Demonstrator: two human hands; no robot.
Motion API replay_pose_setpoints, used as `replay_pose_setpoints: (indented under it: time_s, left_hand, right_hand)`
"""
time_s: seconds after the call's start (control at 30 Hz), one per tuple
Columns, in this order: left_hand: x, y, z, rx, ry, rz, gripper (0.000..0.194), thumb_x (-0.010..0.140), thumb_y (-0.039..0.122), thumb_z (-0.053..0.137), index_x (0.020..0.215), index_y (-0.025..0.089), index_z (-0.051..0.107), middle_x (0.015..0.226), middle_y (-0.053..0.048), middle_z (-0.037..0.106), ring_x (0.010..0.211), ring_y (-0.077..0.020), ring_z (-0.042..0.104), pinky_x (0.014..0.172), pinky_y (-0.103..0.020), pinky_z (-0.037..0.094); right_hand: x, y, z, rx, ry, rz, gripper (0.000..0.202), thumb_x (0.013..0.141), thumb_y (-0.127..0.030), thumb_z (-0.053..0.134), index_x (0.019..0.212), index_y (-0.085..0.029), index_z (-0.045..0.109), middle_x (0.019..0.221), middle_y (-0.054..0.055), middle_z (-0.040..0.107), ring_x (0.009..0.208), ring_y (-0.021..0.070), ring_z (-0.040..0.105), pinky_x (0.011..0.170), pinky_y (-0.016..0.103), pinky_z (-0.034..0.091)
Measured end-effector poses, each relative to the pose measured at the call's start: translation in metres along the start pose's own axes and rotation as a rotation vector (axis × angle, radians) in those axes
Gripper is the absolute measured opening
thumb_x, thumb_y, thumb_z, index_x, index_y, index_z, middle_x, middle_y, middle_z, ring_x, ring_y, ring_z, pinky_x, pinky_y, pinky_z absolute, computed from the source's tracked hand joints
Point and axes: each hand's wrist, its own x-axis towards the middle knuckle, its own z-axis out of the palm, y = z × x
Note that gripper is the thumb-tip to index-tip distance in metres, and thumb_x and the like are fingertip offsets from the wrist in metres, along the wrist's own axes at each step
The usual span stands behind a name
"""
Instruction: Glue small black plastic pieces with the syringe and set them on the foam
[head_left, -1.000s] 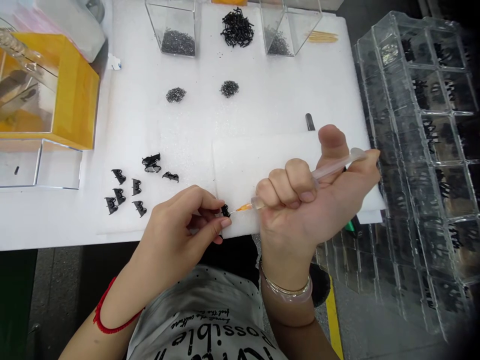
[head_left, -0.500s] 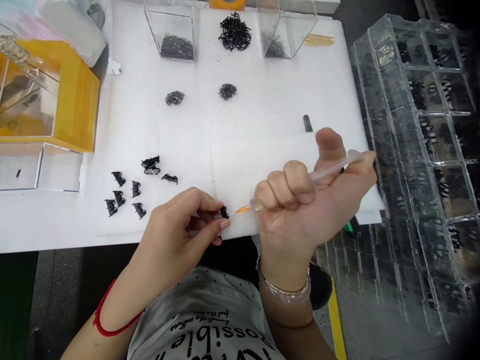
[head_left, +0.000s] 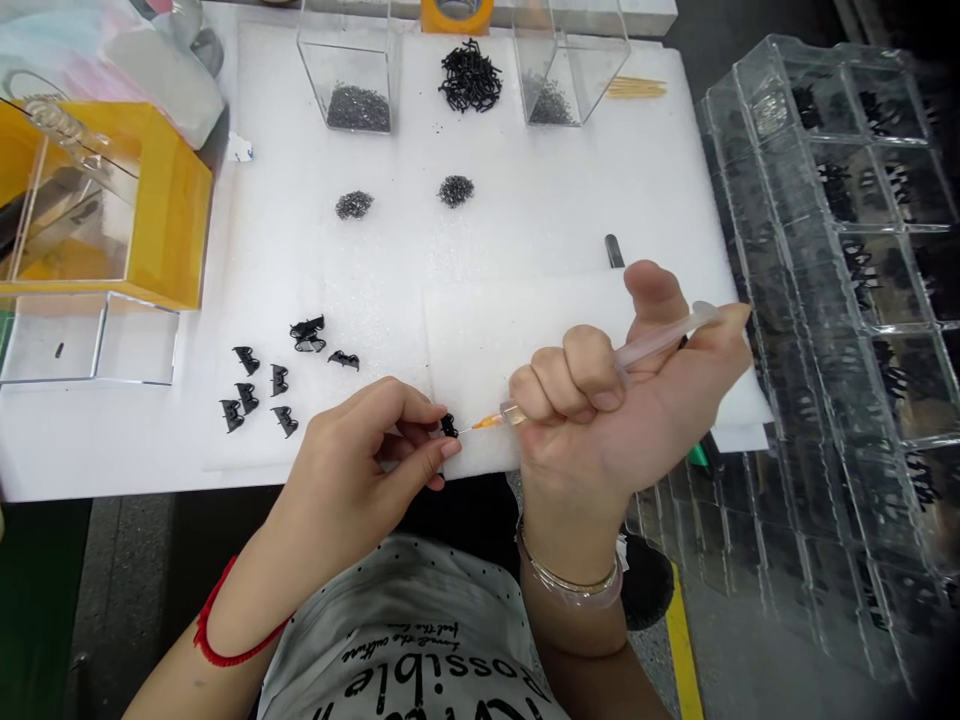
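Note:
My left hand pinches a small black plastic part between thumb and forefinger, near the front edge of the white foam sheet. In my right hand is a clear syringe with an orange needle hub. The fingers wrap round the barrel and the heel of the hand lies by the plunger end. The thin needle points left at the black part; whether its tip touches cannot be told. Several similar black parts lie on the foam left of my left hand.
Two clear boxes of tiny dark pieces and a heap of black pins stand at the back. Two small piles lie mid-sheet, toothpicks at back right. Stacked clear compartment trays border the right, a yellow box the left.
The view has shifted slightly, so the table things appear a little lower and, on the left, further right. Both hands keep nearly the same pose and hold.

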Motion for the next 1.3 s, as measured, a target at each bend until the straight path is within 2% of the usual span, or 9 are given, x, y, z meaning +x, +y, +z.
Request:
replay_pose_setpoints:
  time_s: [0.13, 0.2, 0.4, 0.5, 0.63, 0.77, 1.0, 1.13, 1.3]
  left_hand:
    - [0.000, -0.001, 0.004, 0.037, 0.004, 0.041, 0.010, 0.083, 0.018, 0.065, 0.090, 0.017, 0.058, 0.076, 0.003, 0.061, 0.054, -0.0073, 0.066, 0.050, -0.016, 0.055]
    - [-0.002, -0.001, 0.005, 0.087, 0.034, 0.089, 0.011, 0.082, 0.017, 0.065, 0.091, 0.016, 0.058, 0.074, 0.002, 0.061, 0.054, -0.0071, 0.065, 0.050, -0.016, 0.054]
    - [-0.017, 0.009, -0.007, 0.336, 0.315, 0.197, 0.008, 0.083, 0.012, 0.061, 0.077, 0.017, 0.060, 0.067, 0.002, 0.057, 0.053, -0.0069, 0.048, 0.049, -0.020, 0.041]
    - [-0.027, 0.009, -0.009, 0.469, 0.372, 0.190, 0.004, 0.085, 0.013, 0.060, 0.087, 0.016, 0.060, 0.073, 0.001, 0.058, 0.055, -0.0071, 0.049, 0.051, -0.019, 0.042]
    - [-0.041, 0.000, 0.000, 0.462, 0.384, 0.164, 0.020, 0.088, 0.022, 0.060, 0.106, 0.015, 0.054, 0.075, 0.002, 0.059, 0.051, -0.0062, 0.051, 0.047, -0.017, 0.044]
    - [-0.042, -0.006, 0.007, 0.559, 0.409, 0.146, 0.029, 0.084, 0.025, 0.066, 0.107, 0.013, 0.053, 0.076, 0.001, 0.059, 0.049, -0.0065, 0.051, 0.046, -0.018, 0.045]
    - [-0.023, 0.001, 0.010, 0.631, 0.274, 0.168, 0.017, 0.084, 0.018, 0.061, 0.100, 0.015, 0.066, 0.079, -0.004, 0.059, 0.056, -0.0141, 0.053, 0.052, -0.028, 0.047]
    - [-0.020, 0.007, 0.004, 0.564, 0.264, 0.127, 0.014, 0.083, 0.018, 0.059, 0.092, 0.013, 0.069, 0.077, -0.004, 0.060, 0.055, -0.0131, 0.055, 0.052, -0.027, 0.047]
    - [-0.019, 0.012, -0.019, 0.446, 0.289, -0.018, 0.013, 0.081, 0.021, 0.059, 0.087, 0.016, 0.070, 0.061, 0.002, 0.064, 0.051, -0.0107, 0.059, 0.049, -0.021, 0.047]
  right_hand:
    - [0.001, -0.004, -0.002, 0.007, 0.053, 0.053, 0.056, 0.095, -0.057, 0.026, 0.088, -0.023, 0.070, 0.040, -0.010, 0.020, 0.033, 0.0065, 0.007, 0.029, 0.016, 0.018]
    - [0.002, -0.006, -0.005, 0.015, 0.048, 0.080, 0.049, 0.094, -0.057, 0.035, 0.090, -0.022, 0.069, 0.040, -0.010, 0.021, 0.034, 0.0057, 0.007, 0.029, 0.015, 0.017]
    - [0.005, -0.009, -0.011, -0.020, 0.022, 0.142, 0.041, 0.090, -0.056, 0.044, 0.092, -0.023, 0.069, 0.040, -0.011, 0.021, 0.033, 0.0050, 0.007, 0.029, 0.014, 0.016]
    - [0.005, -0.008, -0.010, -0.024, 0.015, 0.128, 0.042, 0.088, -0.059, 0.047, 0.091, -0.024, 0.070, 0.039, -0.011, 0.021, 0.033, 0.0051, 0.008, 0.029, 0.014, 0.017]
    - [0.004, -0.006, -0.009, 0.006, 0.030, 0.124, 0.047, 0.090, -0.060, 0.040, 0.091, -0.024, 0.070, 0.039, -0.010, 0.023, 0.034, 0.0053, 0.007, 0.029, 0.014, 0.017]
    - [0.004, -0.006, -0.010, 0.008, 0.014, 0.113, 0.052, 0.092, -0.060, 0.033, 0.091, -0.024, 0.070, 0.039, -0.010, 0.023, 0.033, 0.0059, 0.008, 0.029, 0.015, 0.017]
    - [0.003, -0.007, -0.011, 0.029, -0.006, 0.129, 0.055, 0.093, -0.060, 0.030, 0.092, -0.023, 0.070, 0.041, -0.010, 0.022, 0.034, 0.0062, 0.007, 0.030, 0.015, 0.018]
    - [0.003, -0.008, -0.010, 0.028, 0.001, 0.126, 0.058, 0.094, -0.060, 0.025, 0.091, -0.024, 0.069, 0.040, -0.009, 0.022, 0.034, 0.0066, 0.007, 0.030, 0.016, 0.017]
    - [0.003, -0.006, -0.009, 0.006, 0.025, 0.124, 0.055, 0.093, -0.061, 0.028, 0.091, -0.024, 0.069, 0.040, -0.009, 0.021, 0.035, 0.0069, 0.007, 0.031, 0.016, 0.016]
